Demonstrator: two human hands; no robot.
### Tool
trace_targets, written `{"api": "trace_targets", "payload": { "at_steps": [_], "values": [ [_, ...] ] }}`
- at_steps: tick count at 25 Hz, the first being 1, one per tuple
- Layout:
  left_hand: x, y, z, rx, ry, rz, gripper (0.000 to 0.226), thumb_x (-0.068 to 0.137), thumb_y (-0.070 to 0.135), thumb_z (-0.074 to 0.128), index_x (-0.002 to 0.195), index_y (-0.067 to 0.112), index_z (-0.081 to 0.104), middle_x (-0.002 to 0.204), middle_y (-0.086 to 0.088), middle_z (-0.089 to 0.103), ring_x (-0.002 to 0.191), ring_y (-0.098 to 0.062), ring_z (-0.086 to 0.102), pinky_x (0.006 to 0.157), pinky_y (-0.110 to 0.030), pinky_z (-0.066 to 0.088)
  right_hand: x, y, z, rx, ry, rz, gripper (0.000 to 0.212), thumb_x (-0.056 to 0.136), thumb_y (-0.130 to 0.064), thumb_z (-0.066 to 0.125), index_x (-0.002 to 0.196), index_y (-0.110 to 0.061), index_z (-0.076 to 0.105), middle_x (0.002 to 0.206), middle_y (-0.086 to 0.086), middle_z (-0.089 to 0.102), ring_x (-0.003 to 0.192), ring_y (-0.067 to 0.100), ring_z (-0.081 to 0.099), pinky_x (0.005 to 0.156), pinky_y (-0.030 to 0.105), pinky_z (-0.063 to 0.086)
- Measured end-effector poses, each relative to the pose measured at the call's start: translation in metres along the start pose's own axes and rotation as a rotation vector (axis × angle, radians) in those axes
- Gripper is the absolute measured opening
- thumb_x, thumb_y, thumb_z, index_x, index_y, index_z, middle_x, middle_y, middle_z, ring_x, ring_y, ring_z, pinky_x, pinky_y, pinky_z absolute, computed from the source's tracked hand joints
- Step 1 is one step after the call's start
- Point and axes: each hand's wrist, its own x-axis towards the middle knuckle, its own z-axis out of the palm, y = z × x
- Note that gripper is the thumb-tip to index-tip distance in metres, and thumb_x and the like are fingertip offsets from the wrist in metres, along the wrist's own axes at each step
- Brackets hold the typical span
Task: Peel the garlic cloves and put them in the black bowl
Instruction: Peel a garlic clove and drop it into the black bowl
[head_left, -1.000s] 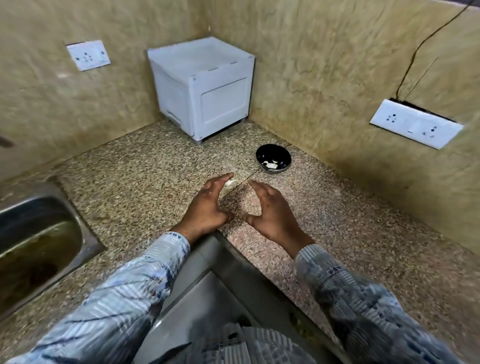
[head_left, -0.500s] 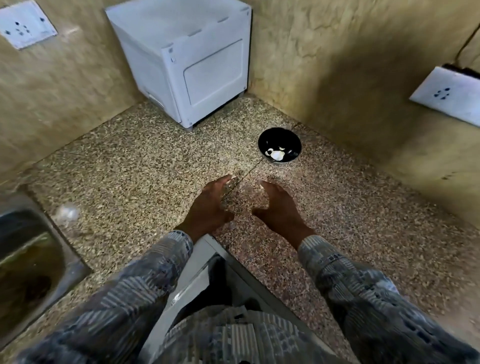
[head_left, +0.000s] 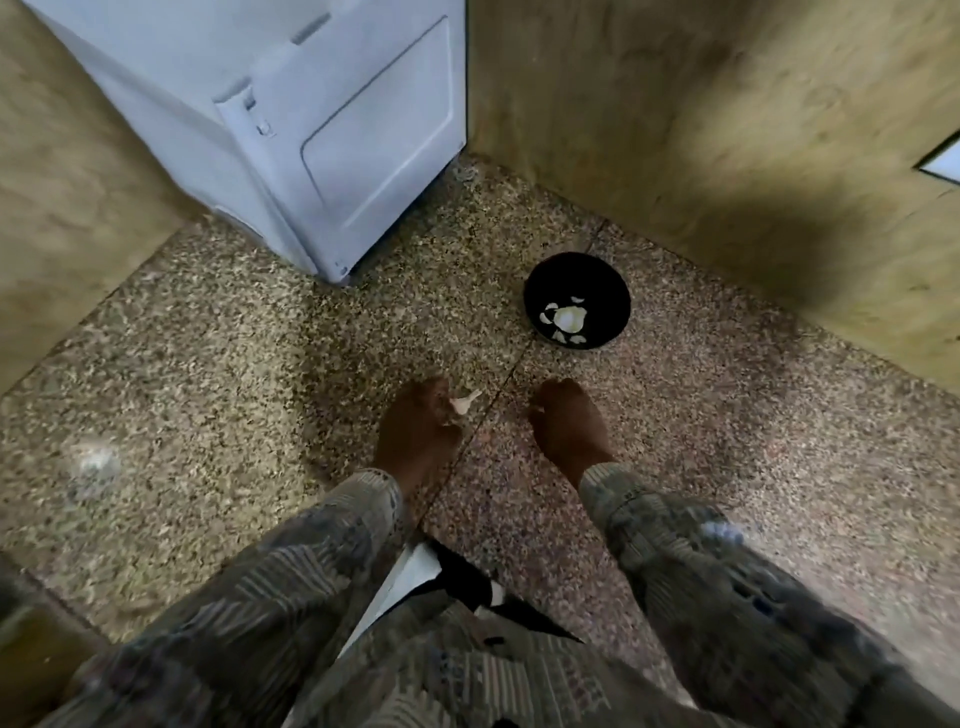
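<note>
Garlic clove (head_left: 465, 402) juts rightward from our left hand (head_left: 418, 436), whose fingers (head_left: 436, 402) seem, through the blur, to pinch it over the desk (head_left: 208, 364), while our right hand (head_left: 569, 428), loosely curled and empty, lies nearer the black bowl (head_left: 597, 278) just ahead.

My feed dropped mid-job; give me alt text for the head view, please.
The left hand pinches a garlic clove at the speckled granite counter; the right hand is curled beside it, contents unclear. Beyond them the black bowl holds white garlic pieces, near a white box in the corner.
</note>
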Motion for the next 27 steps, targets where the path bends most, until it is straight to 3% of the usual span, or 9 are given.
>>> {"api": "trace_targets", "payload": {
  "at_steps": [3,6,8,11,13,16,19,23,27],
  "values": [
    [0.023,0.0,0.002,0.066,-0.06,0.04,0.058,0.067,0.038,0.062,0.123,0.022,0.07,0.118,-0.004,0.068,0.109,-0.025,0.064,0.095,-0.033,0.051,0.007,-0.009,0.0,0.008,-0.012,0.04,0.016,0.093,-0.017,0.055,0.1,-0.011,0.068,0.104,0.018,0.07,0.097,0.039,0.068,0.077,0.038,0.054],
    [0.042,-0.01,0.017,0.198,-0.047,0.115,0.042,0.069,0.036,0.057,0.105,0.027,0.076,0.104,-0.001,0.072,0.099,-0.023,0.067,0.09,-0.032,0.052,0.021,-0.012,-0.017,0.151,0.16,0.152,0.015,0.09,-0.022,0.061,0.091,-0.012,0.072,0.093,0.012,0.074,0.09,0.033,0.069,0.068,0.028,0.043],
    [0.047,-0.012,0.02,0.179,-0.039,0.118,0.028,0.074,0.032,0.064,0.097,0.025,0.077,0.097,-0.001,0.073,0.093,-0.022,0.068,0.083,-0.028,0.049,0.032,-0.017,-0.039,0.223,0.27,0.234,0.021,0.09,-0.03,0.062,0.092,-0.013,0.074,0.09,0.01,0.076,0.087,0.031,0.069,0.066,0.027,0.041],
    [0.047,-0.009,0.016,-0.068,-0.093,0.039,0.014,0.078,0.02,0.084,0.09,0.022,0.077,0.085,0.005,0.074,0.076,-0.011,0.067,0.07,-0.02,0.046,0.044,-0.02,-0.066,0.543,0.379,0.328,0.022,0.079,-0.042,0.062,0.086,-0.025,0.074,0.081,-0.001,0.076,0.08,0.023,0.072,0.074,0.036,0.059],
    [0.042,-0.004,0.011,-0.437,-0.177,-0.099,0.015,0.079,0.012,0.085,0.087,0.02,0.075,0.08,0.005,0.075,0.073,-0.01,0.068,0.065,-0.019,0.051,0.047,-0.014,-0.071,0.68,0.403,0.352,0.016,0.071,-0.042,0.066,0.081,-0.034,0.075,0.082,-0.005,0.077,0.08,0.02,0.074,0.078,0.045,0.063],
    [0.03,0.005,0.006,-0.899,-0.306,-0.244,0.014,0.088,0.003,0.076,0.101,0.007,0.075,0.095,-0.01,0.077,0.086,-0.021,0.071,0.066,-0.022,0.056,0.021,-0.025,-0.071,0.701,0.336,0.329,0.013,0.073,-0.029,0.078,0.08,-0.039,0.077,0.085,-0.005,0.078,0.082,0.021,0.076,0.079,0.047,0.064],
    [0.015,0.014,0.005,-1.082,-0.383,-0.235,0.02,0.094,0.001,0.067,0.113,0.0,0.07,0.109,-0.017,0.074,0.096,-0.026,0.073,0.079,-0.029,0.06,-0.024,-0.036,-0.054,0.69,0.063,0.189,0.022,0.086,-0.014,0.079,0.086,-0.036,0.079,0.085,-0.005,0.079,0.079,0.018,0.076,0.08,0.045,0.064],
    [-0.003,0.022,0.01,-1.108,-0.437,-0.17,0.022,0.099,-0.002,0.059,0.117,0.001,0.07,0.116,-0.018,0.074,0.11,-0.028,0.071,0.096,-0.038,0.057,-0.056,-0.034,-0.028,0.673,0.039,0.151,0.022,0.084,-0.022,0.085,0.104,-0.028,0.08,0.091,-0.007,0.077,0.079,0.008,0.072,0.074,0.034,0.061],
    [-0.018,0.031,0.016,-1.084,-0.432,-0.169,0.034,0.099,-0.004,0.056,0.094,0.018,0.081,0.107,-0.011,0.078,0.104,-0.025,0.074,0.092,-0.037,0.059,-0.068,-0.024,-0.021,0.767,0.061,0.185,0.018,0.082,-0.021,0.087,0.098,-0.025,0.078,0.089,-0.007,0.076,0.084,0.012,0.073,0.079,0.041,0.063]
  ]
}}
